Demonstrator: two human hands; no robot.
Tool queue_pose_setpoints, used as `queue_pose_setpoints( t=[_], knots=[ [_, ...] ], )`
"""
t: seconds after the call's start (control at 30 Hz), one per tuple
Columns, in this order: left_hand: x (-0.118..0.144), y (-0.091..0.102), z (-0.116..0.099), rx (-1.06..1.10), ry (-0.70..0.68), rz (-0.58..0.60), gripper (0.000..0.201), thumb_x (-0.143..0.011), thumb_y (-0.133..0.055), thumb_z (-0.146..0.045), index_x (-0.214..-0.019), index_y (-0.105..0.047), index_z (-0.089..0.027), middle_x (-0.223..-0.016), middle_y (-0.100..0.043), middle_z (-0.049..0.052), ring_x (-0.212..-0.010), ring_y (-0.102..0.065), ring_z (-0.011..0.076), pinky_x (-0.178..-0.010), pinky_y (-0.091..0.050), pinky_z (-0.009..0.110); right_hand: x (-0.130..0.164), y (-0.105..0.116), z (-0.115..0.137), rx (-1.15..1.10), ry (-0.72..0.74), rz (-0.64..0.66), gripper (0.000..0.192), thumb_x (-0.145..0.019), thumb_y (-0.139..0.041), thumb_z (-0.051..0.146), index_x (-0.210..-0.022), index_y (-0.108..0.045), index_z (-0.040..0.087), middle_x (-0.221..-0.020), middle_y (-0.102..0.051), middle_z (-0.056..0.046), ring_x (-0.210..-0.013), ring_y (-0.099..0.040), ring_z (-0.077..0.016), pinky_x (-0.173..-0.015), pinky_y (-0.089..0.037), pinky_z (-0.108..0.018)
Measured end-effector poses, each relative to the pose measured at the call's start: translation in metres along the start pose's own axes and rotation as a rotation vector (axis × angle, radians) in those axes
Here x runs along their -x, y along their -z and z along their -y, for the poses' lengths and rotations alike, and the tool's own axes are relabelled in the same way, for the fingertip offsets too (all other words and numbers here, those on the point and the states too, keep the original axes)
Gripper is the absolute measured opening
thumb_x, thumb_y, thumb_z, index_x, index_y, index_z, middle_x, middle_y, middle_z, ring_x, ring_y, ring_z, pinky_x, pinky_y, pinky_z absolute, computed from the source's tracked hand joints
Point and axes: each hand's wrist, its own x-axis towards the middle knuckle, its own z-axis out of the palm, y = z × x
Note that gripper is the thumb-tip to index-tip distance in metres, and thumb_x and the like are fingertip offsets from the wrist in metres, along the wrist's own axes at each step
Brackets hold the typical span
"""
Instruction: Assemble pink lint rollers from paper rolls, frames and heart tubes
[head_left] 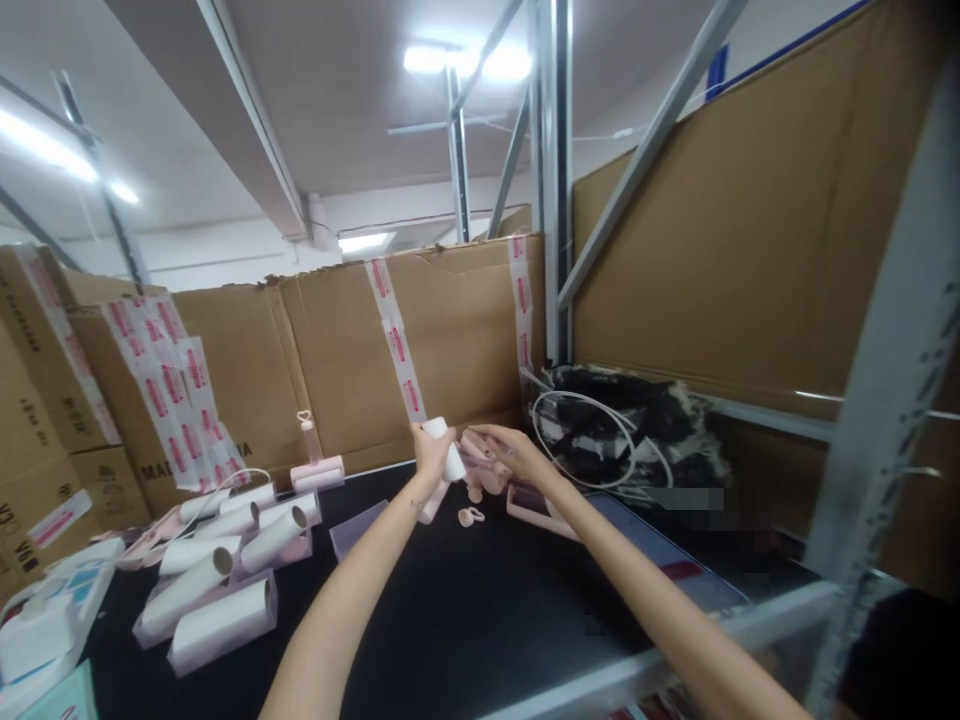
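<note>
My left hand [430, 458] is closed around a white paper roll [453, 464], like a lint-roller refill, held tilted above the black table. Just to its right, my right hand [519, 452] reaches over a small cluster of pink plastic parts [491, 478], its fingers stretched out and touching or very near them. A pink ring-ended piece [471, 517] lies in front of the cluster. Beneath my right forearm is a pink roller cover [536, 510], partly hidden. Below the left hand, another pink part [430, 505] shows beside the wrist.
Several white rolls in clear covers [223, 613] lie on the left of the black table [450, 620]. Behind them a pink roller with a heart-shaped handle end [306, 430] stands against the cardboard wall [330, 340]. A black plastic bundle [600, 420] and metal frame [553, 180] are at right.
</note>
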Motion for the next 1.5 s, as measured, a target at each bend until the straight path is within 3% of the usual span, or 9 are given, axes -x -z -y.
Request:
queue_pose_setpoints(
  t=[0.23, 0.47, 0.63, 0.93, 1.03, 1.13, 1.27, 1.33, 1.5],
  knots=[
    [0.015, 0.063, -0.02, -0.314, -0.139, 0.061, 0.042, -0.062, -0.073, -0.034, -0.09, -0.045, -0.021, -0.079, -0.063, 0.004, -0.078, -0.064, 0.0236, -0.071, -0.045, 0.032, -0.01, -0.022, 0.031, -0.078, -0.027, -0.175, 0.037, -0.09, -0.036, 0.035, -0.112, -0.057, 0.014, -0.087, -0.067, -0.008, -0.08, -0.064, -0.0186, -0.077, -0.05, -0.033],
    [0.064, 0.143, -0.014, -1.116, -0.359, 0.213, 0.029, -0.076, -0.056, -0.034, -0.099, -0.045, -0.021, -0.085, -0.066, 0.007, -0.08, -0.065, 0.0277, -0.063, -0.044, 0.03, -0.005, -0.075, 0.094, -0.135, 0.109, 0.259, 0.027, -0.076, -0.06, 0.036, -0.094, -0.066, 0.017, -0.095, -0.067, -0.006, -0.09, -0.062, -0.0208, -0.081, -0.047, -0.032],
    [0.066, 0.176, -0.001, -1.298, -0.414, 0.268, 0.024, -0.076, -0.057, -0.026, -0.097, -0.048, -0.019, -0.092, -0.063, 0.009, -0.087, -0.061, 0.0253, -0.069, -0.046, 0.029, -0.008, -0.116, 0.105, -0.233, 0.067, 0.382, 0.023, -0.069, -0.059, 0.023, -0.091, -0.064, 0.016, -0.089, -0.068, -0.004, -0.085, -0.062, -0.0195, -0.078, -0.045, -0.03],
    [0.063, 0.191, 0.016, -1.239, -0.427, 0.359, 0.037, -0.072, -0.06, -0.021, -0.107, -0.051, -0.018, -0.095, -0.063, 0.01, -0.089, -0.061, 0.0267, -0.074, -0.046, 0.033, -0.007, -0.137, 0.108, -0.219, -0.031, 0.406, 0.02, -0.056, -0.062, 0.016, -0.074, -0.054, 0.017, -0.07, -0.057, 0.003, -0.065, -0.051, -0.0129, -0.058, -0.042, -0.022],
    [0.056, 0.2, 0.016, -1.192, -0.388, 0.276, 0.038, -0.071, -0.063, -0.022, -0.106, -0.05, -0.018, -0.094, -0.063, 0.01, -0.09, -0.061, 0.0272, -0.075, -0.046, 0.033, -0.014, -0.137, 0.107, -0.241, -0.08, 0.425, 0.015, -0.069, -0.055, 0.023, -0.081, -0.057, 0.016, -0.07, -0.059, 0.001, -0.056, -0.052, -0.0114, -0.049, -0.043, -0.022],
    [0.048, 0.21, 0.01, -1.146, -0.329, 0.122, 0.037, -0.076, -0.059, -0.028, -0.109, -0.045, -0.017, -0.095, -0.063, 0.011, -0.089, -0.063, 0.027, -0.072, -0.047, 0.033, -0.019, -0.137, 0.103, -0.273, -0.142, 0.415, 0.03, -0.077, -0.053, 0.035, -0.097, -0.06, 0.014, -0.083, -0.064, -0.005, -0.046, -0.052, -0.0103, -0.038, -0.042, -0.023],
    [0.046, 0.21, 0.001, -0.668, -0.305, -0.114, 0.044, -0.076, -0.06, -0.033, -0.111, -0.037, -0.019, -0.099, -0.06, 0.007, -0.089, -0.063, 0.0202, -0.076, -0.047, 0.029, -0.019, -0.128, 0.106, -0.403, -0.202, 0.231, 0.043, -0.087, -0.04, 0.049, -0.099, -0.062, 0.014, -0.081, -0.066, -0.007, -0.046, -0.055, -0.0113, -0.044, -0.047, -0.027],
    [0.048, 0.204, 0.0, -0.413, -0.309, -0.089, 0.041, -0.075, -0.062, -0.03, -0.108, -0.039, -0.02, -0.099, -0.059, 0.005, -0.091, -0.061, 0.018, -0.081, -0.045, 0.029, -0.023, -0.117, 0.115, -0.471, -0.129, 0.098, 0.049, -0.092, -0.026, 0.048, -0.095, -0.062, 0.015, -0.071, -0.063, -0.005, -0.054, -0.058, -0.0136, -0.057, -0.049, -0.03],
    [0.053, 0.176, 0.006, -0.242, -0.217, 0.1, 0.035, -0.074, -0.062, -0.026, -0.102, -0.043, -0.02, -0.09, -0.058, 0.002, -0.086, -0.058, 0.0171, -0.084, -0.043, 0.032, -0.055, -0.098, 0.147, -0.504, 0.135, -0.123, 0.05, -0.093, -0.022, 0.048, -0.086, -0.06, 0.017, -0.071, -0.054, -0.003, -0.062, -0.053, -0.0138, -0.067, -0.046, -0.03]
  ],
)
